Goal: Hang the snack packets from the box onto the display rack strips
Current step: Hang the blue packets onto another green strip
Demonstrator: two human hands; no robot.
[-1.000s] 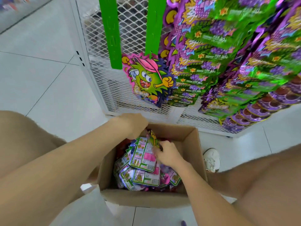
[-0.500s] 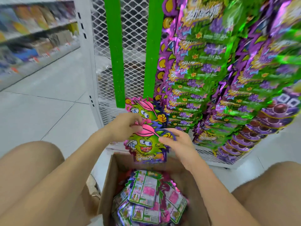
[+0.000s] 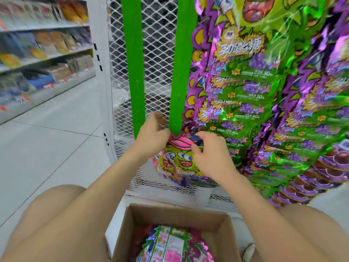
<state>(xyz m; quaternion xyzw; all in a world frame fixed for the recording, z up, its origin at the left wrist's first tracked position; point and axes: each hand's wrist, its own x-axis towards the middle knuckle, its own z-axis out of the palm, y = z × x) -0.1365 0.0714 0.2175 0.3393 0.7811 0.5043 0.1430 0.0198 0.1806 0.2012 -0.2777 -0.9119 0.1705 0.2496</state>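
Packet held up at the bottom end of the strip.

The left hand (image 3: 153,137) pinches the packet (image 3: 179,157) at its top left corner, and the right hand (image 3: 209,156) pinches its top right edge. Its top touches the lower tip of the right green strip (image 3: 181,72), in front of the mesh (image 3: 156,53). The box (image 3: 170,214) sits below, more packets inside. The step probably goes best with the top edge kept taut and level, its hole centred on the strip, and neither hand letting go until it catches.
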